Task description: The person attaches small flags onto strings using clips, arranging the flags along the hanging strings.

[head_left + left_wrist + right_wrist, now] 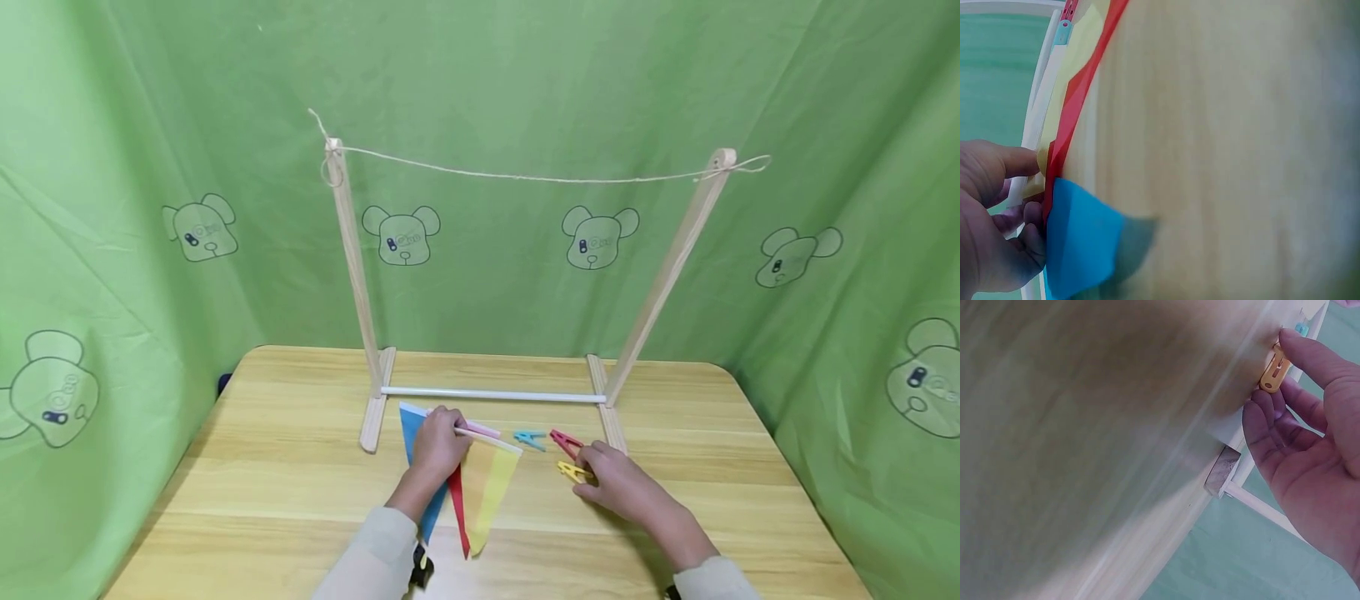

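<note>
My left hand pinches several pennant flags by their white top edges. A blue pennant hangs to the left, a red pennant in the middle and a yellow pennant to the right; a pink one shows behind. My right hand has thumb and fingers around a yellow clothespin low over the table. Just beyond it lies a red clothespin, near the right fingertips. A light blue clothespin lies left of that, open-legged on the wood.
Behind the hands stands a wooden frame with a left post, a right post and a white bottom rod. A thin string sags between the post tops. Green curtains surround the wooden table.
</note>
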`<state>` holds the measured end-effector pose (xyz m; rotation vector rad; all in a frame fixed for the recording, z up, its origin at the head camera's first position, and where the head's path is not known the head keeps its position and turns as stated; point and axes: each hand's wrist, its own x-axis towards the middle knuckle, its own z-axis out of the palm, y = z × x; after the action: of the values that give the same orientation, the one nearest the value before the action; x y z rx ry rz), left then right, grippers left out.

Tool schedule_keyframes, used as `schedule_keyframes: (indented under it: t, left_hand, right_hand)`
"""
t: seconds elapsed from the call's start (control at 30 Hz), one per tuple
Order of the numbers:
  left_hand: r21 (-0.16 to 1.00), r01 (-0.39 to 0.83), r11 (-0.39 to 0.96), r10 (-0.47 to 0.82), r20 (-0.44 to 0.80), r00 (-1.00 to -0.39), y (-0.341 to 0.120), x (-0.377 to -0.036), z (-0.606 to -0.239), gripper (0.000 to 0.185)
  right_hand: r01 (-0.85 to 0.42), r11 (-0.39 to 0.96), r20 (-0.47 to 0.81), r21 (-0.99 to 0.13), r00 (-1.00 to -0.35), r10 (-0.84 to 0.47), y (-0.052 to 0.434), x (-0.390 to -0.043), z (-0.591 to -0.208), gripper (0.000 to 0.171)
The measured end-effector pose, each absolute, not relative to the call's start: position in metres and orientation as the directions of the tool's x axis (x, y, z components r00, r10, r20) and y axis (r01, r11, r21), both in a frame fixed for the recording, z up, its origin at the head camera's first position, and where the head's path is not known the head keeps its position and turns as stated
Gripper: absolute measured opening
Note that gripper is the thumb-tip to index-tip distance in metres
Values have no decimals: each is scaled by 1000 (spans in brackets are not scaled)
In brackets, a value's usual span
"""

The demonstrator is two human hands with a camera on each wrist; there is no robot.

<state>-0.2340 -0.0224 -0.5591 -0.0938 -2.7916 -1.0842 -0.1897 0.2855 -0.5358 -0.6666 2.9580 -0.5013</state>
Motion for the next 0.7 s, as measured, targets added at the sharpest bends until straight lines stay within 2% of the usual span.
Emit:
schedule_keyframes:
  t: [0.43, 0.7]
  left_hand:
    - [746, 150, 649, 57, 148, -987, -27, -234, -555, 13]
    - [846, 156, 510, 96, 124, -988, -29, -237, -551, 13]
  right_hand:
    - [-360, 864, -45, -352, -915, -400, 283, -189, -532, 28]
    - [-384, 856, -32, -347, -907, -420, 284, -189, -531, 29]
